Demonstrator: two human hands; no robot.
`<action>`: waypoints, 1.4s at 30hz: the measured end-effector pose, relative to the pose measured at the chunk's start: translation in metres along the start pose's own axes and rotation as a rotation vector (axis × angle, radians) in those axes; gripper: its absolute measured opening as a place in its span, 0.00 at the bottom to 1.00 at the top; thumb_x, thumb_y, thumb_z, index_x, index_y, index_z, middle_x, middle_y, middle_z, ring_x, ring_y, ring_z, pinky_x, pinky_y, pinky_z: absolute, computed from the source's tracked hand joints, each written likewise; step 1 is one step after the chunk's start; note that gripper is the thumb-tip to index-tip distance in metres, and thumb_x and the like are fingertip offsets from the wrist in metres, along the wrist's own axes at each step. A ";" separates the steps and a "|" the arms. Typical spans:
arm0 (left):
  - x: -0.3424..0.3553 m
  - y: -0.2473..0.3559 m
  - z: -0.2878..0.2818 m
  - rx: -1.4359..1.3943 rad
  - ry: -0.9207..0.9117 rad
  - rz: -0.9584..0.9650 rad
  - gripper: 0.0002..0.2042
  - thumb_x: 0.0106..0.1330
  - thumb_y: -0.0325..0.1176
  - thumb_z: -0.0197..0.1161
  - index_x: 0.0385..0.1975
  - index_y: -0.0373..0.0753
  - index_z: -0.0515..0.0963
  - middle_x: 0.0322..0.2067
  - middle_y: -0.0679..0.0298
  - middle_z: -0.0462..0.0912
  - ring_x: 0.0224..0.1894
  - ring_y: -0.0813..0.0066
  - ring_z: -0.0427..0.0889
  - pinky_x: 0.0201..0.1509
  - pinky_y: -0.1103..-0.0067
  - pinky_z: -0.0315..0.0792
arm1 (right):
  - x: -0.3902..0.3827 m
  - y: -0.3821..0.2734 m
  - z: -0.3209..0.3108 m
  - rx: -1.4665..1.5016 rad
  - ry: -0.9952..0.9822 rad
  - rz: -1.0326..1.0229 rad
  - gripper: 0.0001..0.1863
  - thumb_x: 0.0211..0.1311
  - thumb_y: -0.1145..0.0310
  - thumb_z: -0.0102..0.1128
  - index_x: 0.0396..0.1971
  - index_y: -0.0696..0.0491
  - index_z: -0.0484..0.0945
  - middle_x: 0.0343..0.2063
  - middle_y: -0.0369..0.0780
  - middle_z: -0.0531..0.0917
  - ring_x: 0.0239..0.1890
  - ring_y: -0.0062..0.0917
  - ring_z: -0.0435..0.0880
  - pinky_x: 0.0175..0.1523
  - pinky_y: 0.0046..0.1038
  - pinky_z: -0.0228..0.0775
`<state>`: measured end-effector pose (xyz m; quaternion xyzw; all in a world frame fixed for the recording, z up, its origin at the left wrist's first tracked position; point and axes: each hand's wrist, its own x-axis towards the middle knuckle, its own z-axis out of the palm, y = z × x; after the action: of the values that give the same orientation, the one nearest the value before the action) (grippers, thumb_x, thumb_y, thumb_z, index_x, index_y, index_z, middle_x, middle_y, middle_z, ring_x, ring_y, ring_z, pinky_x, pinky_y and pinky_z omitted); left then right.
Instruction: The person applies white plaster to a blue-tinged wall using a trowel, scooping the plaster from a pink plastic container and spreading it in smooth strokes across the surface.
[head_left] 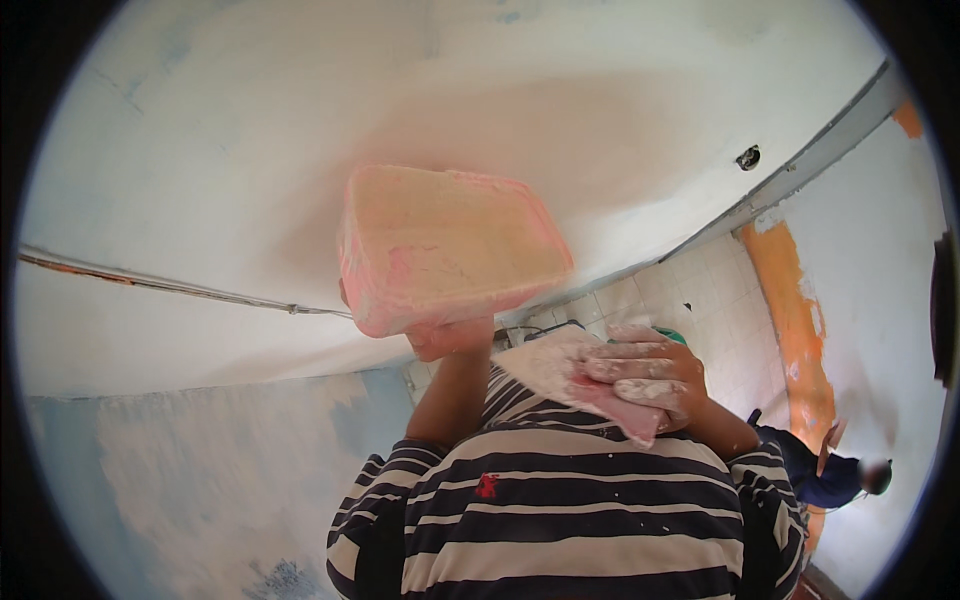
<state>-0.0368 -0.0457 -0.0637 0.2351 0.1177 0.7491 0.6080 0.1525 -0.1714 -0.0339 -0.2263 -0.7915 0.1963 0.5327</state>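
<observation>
My left hand [450, 338] is raised and closed under a pink, rounded rectangular plastic tub [455, 250] with pale smears over it. I cannot tell whether its broad cream face is its base or its filling. My right hand [650, 375], coated in white plaster, lies in front of my chest with its fingers pressed onto a flat putty scraper [560, 365]. The scraper has a wide, pale, roughly triangular blade, smeared with plaster and pinkish near the fingers. Its grip is mostly hidden. Tub and scraper are apart.
A pale plastered wall [250, 90] rises close ahead, with the tub's shadow on it. An electrical box hole [747, 157] sits at its right. Cables [180, 283] run along the left. Tiled floor [700, 285] lies below. Another person [825, 475] is at the right.
</observation>
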 end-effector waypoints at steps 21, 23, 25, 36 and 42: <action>0.007 0.003 -0.025 -0.328 -0.139 -0.490 0.34 0.63 0.47 0.58 0.63 0.58 0.42 0.61 0.64 0.59 0.64 0.70 0.59 0.66 0.62 0.56 | 0.075 0.025 -0.030 -0.554 -0.371 0.167 0.22 0.37 0.81 0.62 0.39 0.55 0.77 0.26 0.41 0.80 0.26 0.35 0.79 0.29 0.31 0.70; 0.003 0.001 -0.019 -0.020 -0.326 -0.286 0.36 0.62 0.46 0.59 0.63 0.59 0.40 0.61 0.62 0.58 0.64 0.69 0.60 0.67 0.62 0.55 | 0.073 0.026 -0.032 -0.482 -0.353 0.206 0.23 0.36 0.82 0.61 0.40 0.55 0.77 0.25 0.41 0.79 0.25 0.36 0.78 0.28 0.32 0.69; -0.004 -0.007 -0.002 0.109 -0.476 -0.082 0.38 0.61 0.46 0.60 0.62 0.59 0.39 0.61 0.61 0.57 0.63 0.70 0.60 0.66 0.63 0.55 | 0.073 0.025 -0.037 -0.360 -0.350 0.268 0.25 0.35 0.83 0.59 0.42 0.56 0.76 0.21 0.42 0.76 0.21 0.36 0.74 0.26 0.32 0.66; -0.017 -0.030 0.000 0.311 -0.464 0.063 0.48 0.51 0.50 0.69 0.63 0.57 0.37 0.60 0.57 0.59 0.60 0.64 0.65 0.64 0.65 0.61 | 0.039 0.031 -0.044 -0.197 -0.207 0.384 0.19 0.46 0.82 0.58 0.43 0.56 0.77 0.15 0.43 0.71 0.15 0.34 0.68 0.22 0.28 0.60; -0.019 -0.042 0.017 0.260 -0.340 -0.017 0.51 0.46 0.54 0.69 0.64 0.51 0.39 0.59 0.56 0.61 0.61 0.60 0.64 0.63 0.65 0.61 | 0.029 0.035 -0.055 -0.004 -0.157 0.567 0.18 0.51 0.83 0.54 0.44 0.60 0.77 0.21 0.44 0.79 0.23 0.24 0.79 0.31 0.21 0.69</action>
<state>0.0099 -0.0563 -0.0726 0.4338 0.1111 0.6719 0.5900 0.1997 -0.1220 -0.0116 -0.4235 -0.7359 0.3526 0.3933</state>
